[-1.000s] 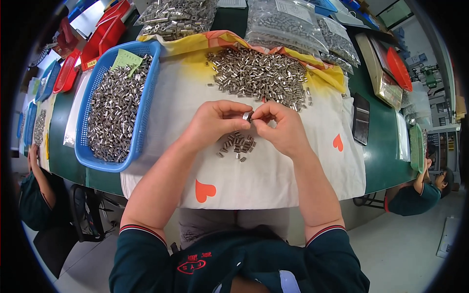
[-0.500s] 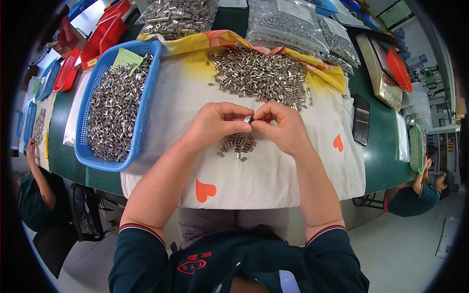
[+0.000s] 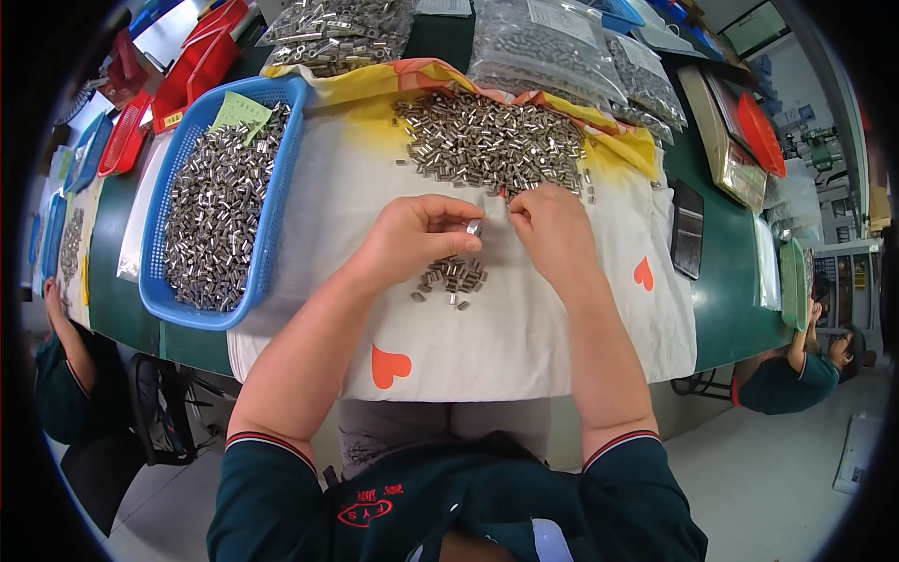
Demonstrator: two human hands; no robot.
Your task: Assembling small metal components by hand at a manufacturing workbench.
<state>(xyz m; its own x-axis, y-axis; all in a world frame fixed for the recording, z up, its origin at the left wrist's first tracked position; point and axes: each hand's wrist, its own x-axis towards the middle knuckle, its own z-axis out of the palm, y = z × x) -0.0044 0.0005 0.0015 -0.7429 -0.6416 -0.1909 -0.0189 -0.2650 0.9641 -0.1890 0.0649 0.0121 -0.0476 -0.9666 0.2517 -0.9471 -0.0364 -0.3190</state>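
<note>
My left hand [image 3: 412, 232] pinches a small shiny metal sleeve [image 3: 475, 227] between thumb and fingertips, above the white cloth [image 3: 487, 361]. To its right is my right hand [image 3: 554, 229], its fingers curled together at the near edge of a large heap of short metal cylinders [image 3: 496, 136]. Whatever those fingers hold, if anything, is hidden. A tiny red bit shows beside the right fingertips. Below my left hand lies a smaller cluster of the same metal cylinders [image 3: 454, 274], with a few loose ones near it.
A blue plastic basket [image 3: 150, 248] full of metal pieces stands on the left, with a green slip inside. Clear bags of metal parts [image 3: 543, 51] lie at the back. On the right are a dark phone [image 3: 688, 229] and a red tray [image 3: 760, 136]. Other people sit at both sides.
My right hand has drawn away from the sleeve, moving slightly right and up toward the large heap. My left hand still holds the sleeve in about the same place.
</note>
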